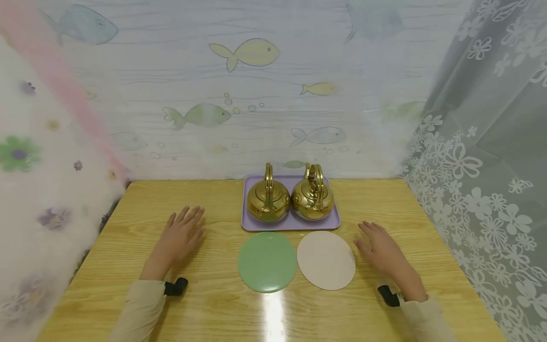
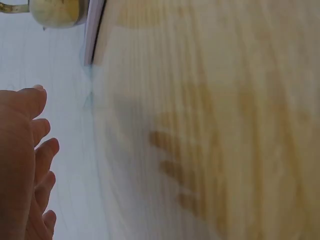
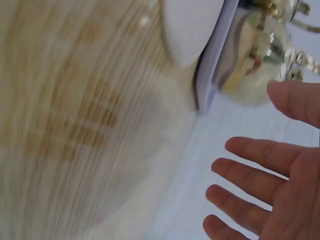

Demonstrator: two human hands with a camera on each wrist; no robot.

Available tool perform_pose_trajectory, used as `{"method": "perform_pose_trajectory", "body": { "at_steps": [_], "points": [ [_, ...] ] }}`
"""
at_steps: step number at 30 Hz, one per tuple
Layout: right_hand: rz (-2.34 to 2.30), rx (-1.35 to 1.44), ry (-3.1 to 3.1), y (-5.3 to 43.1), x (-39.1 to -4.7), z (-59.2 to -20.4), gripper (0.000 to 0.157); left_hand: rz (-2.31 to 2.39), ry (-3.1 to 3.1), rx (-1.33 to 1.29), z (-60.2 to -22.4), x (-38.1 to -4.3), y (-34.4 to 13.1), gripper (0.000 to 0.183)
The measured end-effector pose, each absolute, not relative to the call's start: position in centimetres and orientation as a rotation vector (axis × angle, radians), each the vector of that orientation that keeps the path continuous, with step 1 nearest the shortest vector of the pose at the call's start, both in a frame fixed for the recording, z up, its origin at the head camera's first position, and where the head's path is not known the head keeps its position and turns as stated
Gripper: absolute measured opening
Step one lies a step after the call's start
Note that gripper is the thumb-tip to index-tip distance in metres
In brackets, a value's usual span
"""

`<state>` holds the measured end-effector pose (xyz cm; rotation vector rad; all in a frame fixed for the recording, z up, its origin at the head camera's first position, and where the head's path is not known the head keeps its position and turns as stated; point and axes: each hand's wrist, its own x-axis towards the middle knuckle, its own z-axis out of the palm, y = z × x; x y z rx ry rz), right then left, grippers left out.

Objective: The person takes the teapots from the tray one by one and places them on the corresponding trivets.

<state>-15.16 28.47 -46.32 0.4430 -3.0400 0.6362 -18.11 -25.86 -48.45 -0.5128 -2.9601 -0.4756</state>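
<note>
On the wooden surface (image 1: 213, 299), both hands lie spread, holding nothing.
Left hand (image 1: 181, 232) flat, fingers straight; right hand (image 1: 378, 244) likewise, just beside the beige plate (image 1: 325, 260).

The place looks like a small staged corner in a home: a wooden table (image 1: 213, 299) stands against a fish-patterned backdrop (image 1: 239, 95), with a lace curtain (image 1: 483, 166) and a flowered sheet (image 1: 38, 166) hung at its sides.
</note>
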Motion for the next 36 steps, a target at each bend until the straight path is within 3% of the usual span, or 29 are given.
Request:
{"method": "perform_pose_trajectory", "body": {
  "at_steps": [8,17,24,36],
  "points": [
    [0.835,0.489,-2.887,24.8,-13.9,-46.6,0.041,-0.418,-2.959,-0.596,-49.5,-18.2,-25.2,0.059],
    [1.203,0.698,-2.618,20.1,-15.3,-47.5,0.030,-0.526,-2.932,-0.675,-49.7,-19.2,-23.3,0.055],
    [1.679,0.759,-2.494,16.8,-17.7,-47.2,0.031,-0.673,-2.924,-0.721,-50.2,-20.8,-22.3,0.054],
    [2.218,0.616,-2.213,11.7,-21.8,-45.7,0.038,-0.726,-2.926,-0.735,-50.8,-23.3,-20.1,0.056]
  ]
}}
